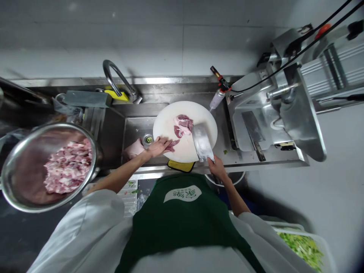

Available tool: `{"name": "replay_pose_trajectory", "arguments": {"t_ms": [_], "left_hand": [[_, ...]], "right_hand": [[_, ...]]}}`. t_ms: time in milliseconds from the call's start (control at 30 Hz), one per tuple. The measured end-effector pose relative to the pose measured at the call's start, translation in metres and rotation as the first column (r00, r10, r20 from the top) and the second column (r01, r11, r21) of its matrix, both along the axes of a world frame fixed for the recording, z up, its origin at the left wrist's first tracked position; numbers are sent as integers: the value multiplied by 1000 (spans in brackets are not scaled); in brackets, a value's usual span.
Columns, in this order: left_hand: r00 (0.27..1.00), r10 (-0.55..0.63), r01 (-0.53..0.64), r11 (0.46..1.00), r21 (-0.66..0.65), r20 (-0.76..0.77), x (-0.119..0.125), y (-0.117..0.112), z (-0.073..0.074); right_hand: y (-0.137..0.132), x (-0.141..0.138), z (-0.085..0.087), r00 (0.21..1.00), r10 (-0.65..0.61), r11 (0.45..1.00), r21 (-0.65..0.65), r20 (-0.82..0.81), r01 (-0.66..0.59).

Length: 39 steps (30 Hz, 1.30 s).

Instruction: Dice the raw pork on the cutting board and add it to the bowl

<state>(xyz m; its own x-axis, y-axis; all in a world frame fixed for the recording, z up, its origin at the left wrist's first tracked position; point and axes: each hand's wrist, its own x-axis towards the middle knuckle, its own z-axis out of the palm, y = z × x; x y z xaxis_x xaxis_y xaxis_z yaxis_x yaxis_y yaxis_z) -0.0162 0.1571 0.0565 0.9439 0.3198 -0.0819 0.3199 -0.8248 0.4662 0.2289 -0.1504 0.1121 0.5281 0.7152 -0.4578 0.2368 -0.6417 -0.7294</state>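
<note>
A round white cutting board [170, 117] lies over the steel sink [119, 129]. Raw pink meat pieces [183, 125] sit near its middle. My left hand [157, 146] lies at the board's near left edge, fingers curled on a small strip of raw meat [173, 144]. My right hand [216, 168] grips the handle of a broad steel cleaver [201, 142], whose blade rests flat on the board beside the meat.
A large steel bowl of cut meat [51, 167] stands at the left. A curved faucet [116, 77] rises behind the sink. A meat slicer [284, 98] and a second cleaver [254, 132] occupy the right counter. Chopped greens in a white tub [304, 246] sit at lower right.
</note>
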Motion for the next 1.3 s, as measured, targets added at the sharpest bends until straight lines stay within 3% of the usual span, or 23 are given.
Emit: {"name": "replay_pose_trajectory", "arguments": {"t_ms": [100,233,333,467,533,600,700,800,900,1033,1133,1300], "left_hand": [[990,144,-144,986,-85,-11,2,-17,-4],[950,305,-268,909,-320,70,1,-29,-4],[882,459,-371,818,-440,110,-10,-18,1],[706,674,-546,714,-439,218,-11,7,11],[701,657,-514,735,-442,278,2,8,14],[800,543,-420,810,-409,255,19,-1,14],[944,306,-271,933,-236,123,29,-21,7],[977,208,-207,978,-35,40,20,-36,-5],[955,283,-289,954,79,84,22,-44,-17],[800,541,-579,810,97,258,55,-69,-27],[713,632,-676,735,57,305,67,-88,-25],[749,600,-576,799,-173,281,40,-79,-19]], "right_hand": [[-4,-1,4,974,164,986,-55,156,-157],[8,-7,3,931,331,943,-76,153,-323],[23,-12,-3,916,380,924,-102,126,-369],[27,-11,-7,912,384,921,-126,141,-368],[22,-6,-6,915,374,927,-103,150,-361],[15,0,-3,923,355,934,-96,149,-343],[4,8,1,919,351,934,-140,178,-330],[-6,12,5,880,411,904,-229,237,-360],[-14,11,10,826,508,842,-343,243,-417],[-18,6,17,770,577,781,-458,271,-424],[-17,5,21,761,587,770,-481,276,-419],[-12,7,27,759,594,756,-507,265,-415]]}}
